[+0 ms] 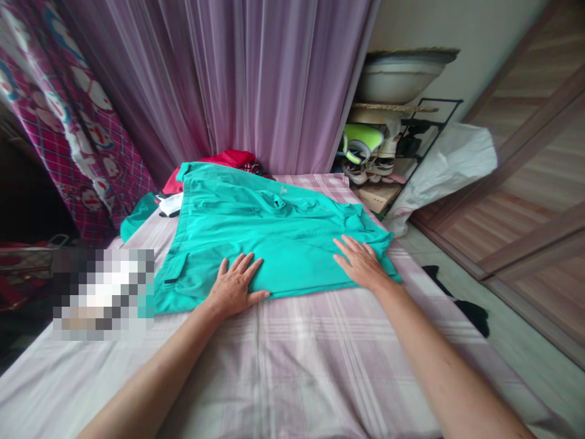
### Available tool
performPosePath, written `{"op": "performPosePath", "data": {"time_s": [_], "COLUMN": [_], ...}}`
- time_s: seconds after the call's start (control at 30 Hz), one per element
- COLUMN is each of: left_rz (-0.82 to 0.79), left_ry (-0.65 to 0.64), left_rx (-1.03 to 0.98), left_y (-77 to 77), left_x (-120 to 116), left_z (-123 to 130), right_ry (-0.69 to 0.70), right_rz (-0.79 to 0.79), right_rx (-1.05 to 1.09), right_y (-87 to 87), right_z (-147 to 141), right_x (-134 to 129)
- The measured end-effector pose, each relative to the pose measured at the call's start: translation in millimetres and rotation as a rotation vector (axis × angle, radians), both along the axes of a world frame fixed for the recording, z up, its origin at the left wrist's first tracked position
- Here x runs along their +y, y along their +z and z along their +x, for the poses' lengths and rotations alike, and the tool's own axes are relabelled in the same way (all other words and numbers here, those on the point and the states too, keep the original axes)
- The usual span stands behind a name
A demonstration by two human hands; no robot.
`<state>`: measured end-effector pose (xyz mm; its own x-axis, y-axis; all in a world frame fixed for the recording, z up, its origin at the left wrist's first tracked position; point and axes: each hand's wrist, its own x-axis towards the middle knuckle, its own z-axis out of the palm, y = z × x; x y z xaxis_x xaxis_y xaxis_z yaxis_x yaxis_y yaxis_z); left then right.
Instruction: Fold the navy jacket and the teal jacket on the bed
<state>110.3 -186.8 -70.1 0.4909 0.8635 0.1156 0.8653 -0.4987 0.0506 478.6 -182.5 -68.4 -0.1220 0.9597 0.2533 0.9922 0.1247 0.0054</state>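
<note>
A teal jacket lies spread flat on the bed, with a small pale logo on its far part. A sleeve seems to lie along its near side, and a dark-tipped cuff tab shows at the left. My left hand rests palm down on the near edge, fingers spread and thumb pointing right. Toward the jacket's right end, my right hand lies flat with its fingers stretched out. Neither hand grips the cloth. Some creases and a bunched spot show in the middle of the far half.
A plaid sheet covers the bed. Red clothing and a white item lie behind the jacket. Purple curtains hang beyond. At right stand a shoe rack, a white plastic bag and wooden doors. A blurred patch hides something at left.
</note>
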Motion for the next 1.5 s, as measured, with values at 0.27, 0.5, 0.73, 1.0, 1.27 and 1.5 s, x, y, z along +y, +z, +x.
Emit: {"op": "performPosePath", "data": {"time_s": [0.27,0.5,0.73,1.0,1.27,1.5], "left_rz": [-0.018,-0.065,0.091,0.011,0.017,0.034], "left_ry": [0.015,-0.012,0.279,0.414,0.422,0.407], "left_rx": [-0.005,-0.086,0.004,0.101,0.06,0.029], "left_y": [4.1,5.6,23.1,14.5,12.2,11.5], "left_x": [-4.4,-2.0,14.4,19.5,18.8,18.2], "left_z": [2.5,-4.6,-41.7,-61.9,-60.5,-60.8], "right_ry": [0.269,0.274,0.267,0.293,0.305,0.311], "right_rz": [-0.032,-0.125,-0.104,-0.051,-0.04,-0.013], "right_rx": [0.077,0.066,0.065,0.09,0.088,0.086], "right_y": [17.4,-6.9,-6.3,-13.4,-17.7,-19.9], "right_z": [-92.3,-104.3,-103.9,-100.9,-98.5,-97.2], "right_x": [17.3,15.4,14.6,15.3,16.6,16.6]}}
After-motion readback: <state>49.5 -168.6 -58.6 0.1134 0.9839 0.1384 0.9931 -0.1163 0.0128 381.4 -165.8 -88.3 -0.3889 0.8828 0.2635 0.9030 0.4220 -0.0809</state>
